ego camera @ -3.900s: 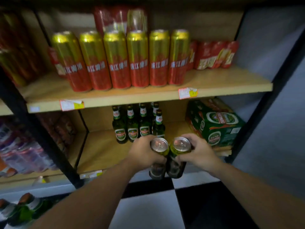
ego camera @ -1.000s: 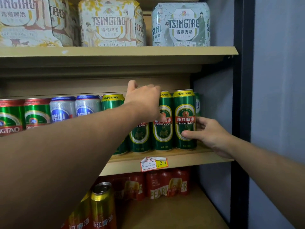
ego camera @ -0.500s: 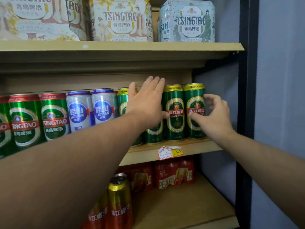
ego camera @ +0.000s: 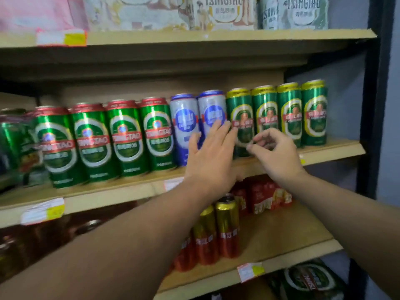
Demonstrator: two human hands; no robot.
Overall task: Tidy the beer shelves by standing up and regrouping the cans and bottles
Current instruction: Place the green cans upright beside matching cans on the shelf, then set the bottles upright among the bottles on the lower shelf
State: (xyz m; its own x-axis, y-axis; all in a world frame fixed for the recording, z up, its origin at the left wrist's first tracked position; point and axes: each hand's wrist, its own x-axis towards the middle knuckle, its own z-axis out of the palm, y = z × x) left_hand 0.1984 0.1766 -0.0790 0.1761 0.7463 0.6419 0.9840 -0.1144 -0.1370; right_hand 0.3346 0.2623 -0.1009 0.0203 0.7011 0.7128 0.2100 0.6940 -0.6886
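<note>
A view looking forward at shop shelves stacked with beer, blurred by motion, with two bare forearms reaching in from below. On the middle shelf [ego camera: 108,195] a row of tall cans stands upright, side by side along the front edge: four green cans with red tops [ego camera: 127,135] on the left, then two blue-and-white cans [ego camera: 184,126], then four green cans with yellow tops [ego camera: 290,113] running to the right end beside a black upright post [ego camera: 372,105]. The left hand [ego camera: 210,154] is held flat with its fingers straight and spread wide, in front of the second blue-and-white can and the first yellow-topped one; whether its fingertips touch them cannot be told. The right hand [ego camera: 275,152] is just beside it, in front of the lower part of the yellow-topped cans, its fingers loose and half-curled with nothing visible between them. On the top shelf sit pale printed multipacks [ego camera: 216,11]. On the shelf below stand gold-and-red cans [ego camera: 227,226], with red multipacks [ego camera: 266,198] behind them. A green multipack [ego camera: 309,280] lies at the bottom right. Price labels [ego camera: 43,211] – white and yellow – are stuck to the shelf edges.
</note>
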